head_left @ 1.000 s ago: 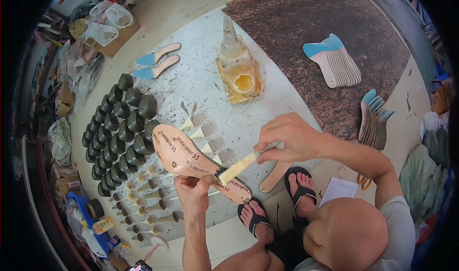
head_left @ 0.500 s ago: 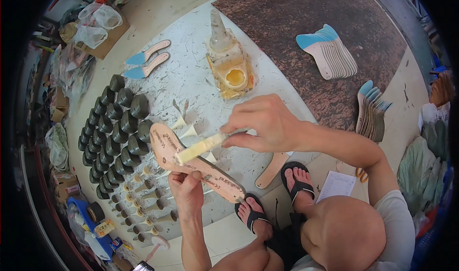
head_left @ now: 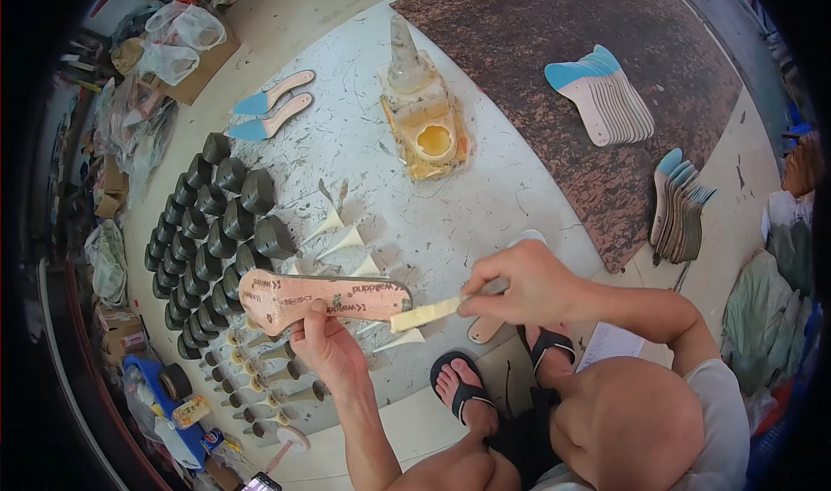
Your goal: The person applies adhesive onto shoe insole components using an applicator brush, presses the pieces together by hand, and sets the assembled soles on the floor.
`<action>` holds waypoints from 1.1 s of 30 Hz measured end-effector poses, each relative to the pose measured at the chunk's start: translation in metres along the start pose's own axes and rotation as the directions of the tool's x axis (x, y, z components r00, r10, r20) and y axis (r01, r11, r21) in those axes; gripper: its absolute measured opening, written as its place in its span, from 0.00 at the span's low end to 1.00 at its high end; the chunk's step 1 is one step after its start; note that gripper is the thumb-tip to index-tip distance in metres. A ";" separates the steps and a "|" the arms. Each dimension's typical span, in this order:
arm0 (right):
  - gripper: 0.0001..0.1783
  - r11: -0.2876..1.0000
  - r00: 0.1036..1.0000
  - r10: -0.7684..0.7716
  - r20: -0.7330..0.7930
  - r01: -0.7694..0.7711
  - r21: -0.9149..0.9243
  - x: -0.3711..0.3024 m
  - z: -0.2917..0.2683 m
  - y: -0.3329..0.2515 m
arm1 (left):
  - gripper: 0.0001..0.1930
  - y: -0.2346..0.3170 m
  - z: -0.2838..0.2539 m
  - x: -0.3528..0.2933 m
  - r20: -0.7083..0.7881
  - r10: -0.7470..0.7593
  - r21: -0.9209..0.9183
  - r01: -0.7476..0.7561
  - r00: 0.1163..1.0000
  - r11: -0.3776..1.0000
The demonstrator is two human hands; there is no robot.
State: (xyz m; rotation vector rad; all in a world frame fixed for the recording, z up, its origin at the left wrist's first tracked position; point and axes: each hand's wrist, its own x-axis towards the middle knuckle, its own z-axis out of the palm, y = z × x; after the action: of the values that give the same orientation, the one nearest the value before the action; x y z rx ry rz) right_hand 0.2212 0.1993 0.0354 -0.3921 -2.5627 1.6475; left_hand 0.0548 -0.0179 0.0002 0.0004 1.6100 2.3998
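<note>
My left hand grips a pinkish shoe insole board by its lower edge, thumb on top, with the printed face up. My right hand is closed round a flat brush with pale yellow bristles. The brush's tip is at the narrow right end of the board; whether it touches is hard to tell. Below the right hand another insole lies on the sheet, partly hidden by that hand. Farther off sits a glue-crusted container with an opening showing yellow glue.
Dark shoe heels stand in rows at left, with smaller cream heels beside them. Two blue-tipped insoles lie far left. Fanned insole stacks rest on the brown board and at its right edge. My sandalled feet are near.
The insole board has turned from a slant to nearly level and shifted left. My right hand has moved right and down, taking the brush from the board's middle to its narrow end.
</note>
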 end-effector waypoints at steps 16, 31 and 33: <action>0.09 0.901 0.898 -0.415 -0.147 0.384 -0.202 0.039 0.000 0.005 | 0.15 0.006 -0.009 -0.004 -0.008 -0.174 -0.177 0.170 0.985 0.969; 0.14 0.625 0.689 -0.704 -0.173 0.485 -0.611 0.009 0.054 0.001 | 0.07 0.010 -0.015 0.001 -0.300 -0.180 -0.284 0.092 0.937 0.954; 0.14 0.617 0.687 -0.710 -0.159 0.497 -0.610 0.011 0.055 0.000 | 0.08 0.012 -0.014 0.000 -0.300 -0.196 -0.293 0.105 0.934 0.950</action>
State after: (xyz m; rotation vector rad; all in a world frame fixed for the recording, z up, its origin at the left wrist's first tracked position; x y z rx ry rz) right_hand 0.1997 0.1532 0.0116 0.1557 -2.3733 0.5398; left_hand 0.0509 -0.0347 0.0056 -0.5807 1.3215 2.5753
